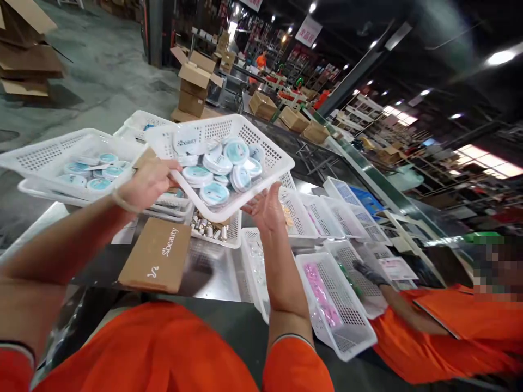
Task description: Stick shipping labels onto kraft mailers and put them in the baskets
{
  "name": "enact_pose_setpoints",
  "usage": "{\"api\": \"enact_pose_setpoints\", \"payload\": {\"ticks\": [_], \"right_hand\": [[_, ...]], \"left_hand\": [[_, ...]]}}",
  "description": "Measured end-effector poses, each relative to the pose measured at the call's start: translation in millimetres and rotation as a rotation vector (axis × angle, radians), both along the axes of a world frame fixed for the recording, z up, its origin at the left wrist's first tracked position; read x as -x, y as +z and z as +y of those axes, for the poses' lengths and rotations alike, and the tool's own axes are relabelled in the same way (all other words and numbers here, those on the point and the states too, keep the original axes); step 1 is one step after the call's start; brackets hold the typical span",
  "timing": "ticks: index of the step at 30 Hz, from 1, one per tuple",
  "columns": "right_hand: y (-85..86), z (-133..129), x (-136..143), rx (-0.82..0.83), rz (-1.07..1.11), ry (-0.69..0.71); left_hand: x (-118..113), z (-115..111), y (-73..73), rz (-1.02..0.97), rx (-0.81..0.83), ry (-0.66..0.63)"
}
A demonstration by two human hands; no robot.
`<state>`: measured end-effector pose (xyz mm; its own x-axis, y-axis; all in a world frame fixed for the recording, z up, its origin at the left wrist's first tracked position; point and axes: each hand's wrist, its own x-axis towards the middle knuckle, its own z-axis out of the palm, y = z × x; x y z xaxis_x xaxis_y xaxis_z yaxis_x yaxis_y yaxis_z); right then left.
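Raised above the table is a white perforated plastic basket (272, 149), tilted toward me. Round white-and-blue packs (214, 193), several of them marked "beauty", lie inside it. My left hand (149, 182) grips its near left corner, fingers wrapped over the rim. Under the right side, my right hand (267, 209) supports the basket with its palm up and fingers mostly straight. Below it stands a basket of small metallic-and-white pieces (210, 227), partly hidden. To the left, another white basket (36, 155) holds similar round packs. A brown "beauty" carton (157, 256) lies flat in front of me.
Several white baskets (339, 305) line the table to the right, some with pink packets (321, 294). A co-worker in orange (441, 326) reaches a gloved hand (370, 272) into one. Open cardboard boxes (196, 81) stand behind the table, and a conveyor (351, 158) runs along the far right.
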<state>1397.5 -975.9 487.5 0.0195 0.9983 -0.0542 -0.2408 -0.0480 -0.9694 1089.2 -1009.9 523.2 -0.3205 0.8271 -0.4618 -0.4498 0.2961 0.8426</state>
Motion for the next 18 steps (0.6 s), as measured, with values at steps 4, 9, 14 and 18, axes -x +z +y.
{"api": "enact_pose_setpoints", "payload": {"ticks": [4,9,14,18], "right_hand": [[-31.9,-3,-60,0.105,-0.183,-0.199],[-94.6,10,-110,0.105,-0.206,-0.292],[-148.1,20,-126,0.156,-0.191,-0.189],[-170.0,37,-125,0.178,-0.189,-0.107]], "left_hand": [[-110,2,-55.1,-0.206,-0.044,0.043],[-191,-15,-127.6,-0.368,0.100,0.070],[-211,-25,-177.3,-0.420,0.181,0.086],[-214,-27,-197.6,-0.449,0.220,0.099]]}}
